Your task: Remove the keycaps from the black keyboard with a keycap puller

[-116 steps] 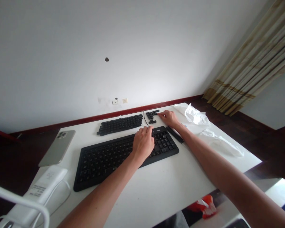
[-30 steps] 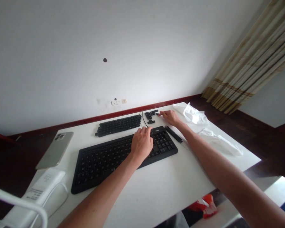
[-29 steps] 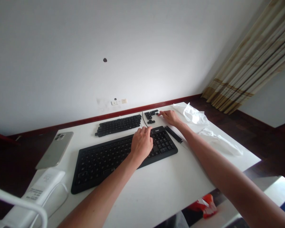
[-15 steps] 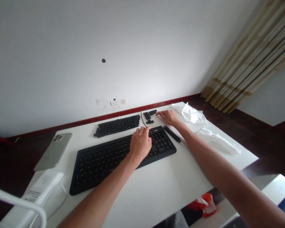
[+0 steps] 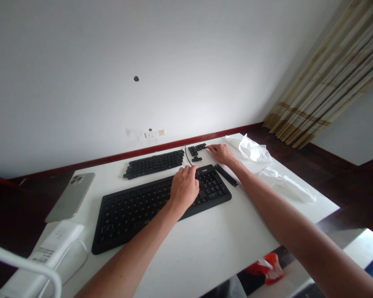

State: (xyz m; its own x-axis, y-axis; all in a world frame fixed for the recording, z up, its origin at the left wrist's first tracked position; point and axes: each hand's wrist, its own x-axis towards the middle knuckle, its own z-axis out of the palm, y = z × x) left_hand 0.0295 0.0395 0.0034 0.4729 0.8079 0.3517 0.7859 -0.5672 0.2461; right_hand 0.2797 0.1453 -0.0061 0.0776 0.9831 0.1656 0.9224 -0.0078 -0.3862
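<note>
A black keyboard (image 5: 136,207) lies across the white table (image 5: 205,248). My left hand (image 5: 185,188) rests on its right part, fingers curled over the keys just left of the number pad. My right hand (image 5: 221,152) reaches past the keyboard's far right corner, and its fingertips touch a small cluster of loose black keycaps (image 5: 196,150). Whether they pinch one is too small to see. A long row of removed black keycaps (image 5: 155,163) lies behind the keyboard. A narrow black strip (image 5: 226,175) sits beside my right wrist.
A phone (image 5: 71,197) lies face down at the table's left. A white device (image 5: 54,244) with a cord sits at the near left corner. Crumpled clear plastic bags (image 5: 267,165) cover the right side. A thin black cable (image 5: 186,154) runs behind the keyboard. A curtain hangs at the right.
Almost nothing differs. My right hand stays at the loose keycaps with only slight fingertip shifts, and my left hand stays on the keyboard. The view drifts a little.
</note>
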